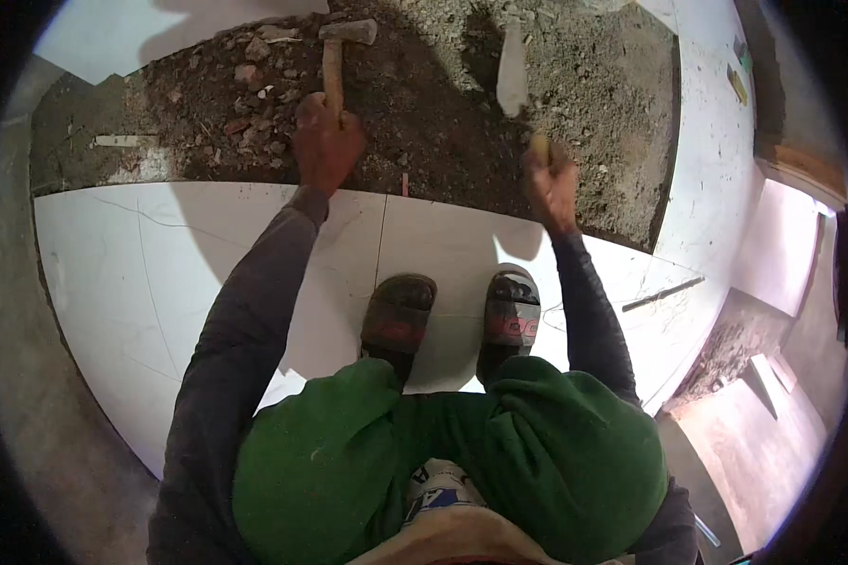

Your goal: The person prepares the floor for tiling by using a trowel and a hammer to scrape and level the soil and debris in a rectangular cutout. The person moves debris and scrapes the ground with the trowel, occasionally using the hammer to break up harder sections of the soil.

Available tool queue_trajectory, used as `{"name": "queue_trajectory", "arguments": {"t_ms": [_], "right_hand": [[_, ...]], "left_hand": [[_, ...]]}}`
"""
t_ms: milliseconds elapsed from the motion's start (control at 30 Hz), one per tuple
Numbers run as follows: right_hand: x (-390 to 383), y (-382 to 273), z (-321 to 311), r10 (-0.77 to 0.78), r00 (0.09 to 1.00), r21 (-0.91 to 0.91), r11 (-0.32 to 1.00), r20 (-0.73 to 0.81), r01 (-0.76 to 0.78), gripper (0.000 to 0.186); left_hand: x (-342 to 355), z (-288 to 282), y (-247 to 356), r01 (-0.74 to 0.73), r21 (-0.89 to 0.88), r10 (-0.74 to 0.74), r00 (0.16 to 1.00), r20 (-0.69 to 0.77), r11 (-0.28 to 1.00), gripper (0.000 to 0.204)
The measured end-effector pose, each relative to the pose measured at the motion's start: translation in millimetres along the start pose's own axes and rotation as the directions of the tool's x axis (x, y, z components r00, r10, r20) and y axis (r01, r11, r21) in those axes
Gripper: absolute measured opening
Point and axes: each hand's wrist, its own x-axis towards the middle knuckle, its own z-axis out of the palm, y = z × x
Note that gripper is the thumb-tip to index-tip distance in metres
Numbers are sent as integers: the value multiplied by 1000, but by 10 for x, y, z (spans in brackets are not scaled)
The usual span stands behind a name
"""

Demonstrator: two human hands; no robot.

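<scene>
Over far soil (448,141), our left hand (328,146) clamps its fingers round a hammer (333,71) at left, our right hand (551,186) round a trowel (512,77) at right, best worked lightly, clear of near white tiles (443,240).

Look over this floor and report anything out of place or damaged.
A thin dark strip lies aslant on the white tiles, right of the right hand, lined up with no tile edge. Lumpy rubble left of the hammer looks coarser than the dirt at right. No spill stands out.
</scene>
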Motion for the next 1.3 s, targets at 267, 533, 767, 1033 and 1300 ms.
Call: {"name": "queue_trajectory", "arguments": {"t_ms": [267,533,767,1033,1300], "right_hand": [[-584,-585,764,145,786,328,852,601,-408,31],[-266,-496,500,237,877,421,805,418,-419,53],[266,-524,542,164,896,444,823,412,-354,48],[848,-873,510,106,782,348,853,614,-389,45],[1125,-786,341,170,855,564,686,490,-460,50]], "left_hand": [[111,-296,-236,0,57,13,977,-214,998,46],[-197,-406,-339,67,-91,-83,979,-185,994,38],[-445,-233,-242,19,-32,-23,989,-143,999,40],[-464,-211,-174,7,111,3,996,-91,994,38],[-508,-125,-285,-27,193,57,987,-153,981,41]]}}
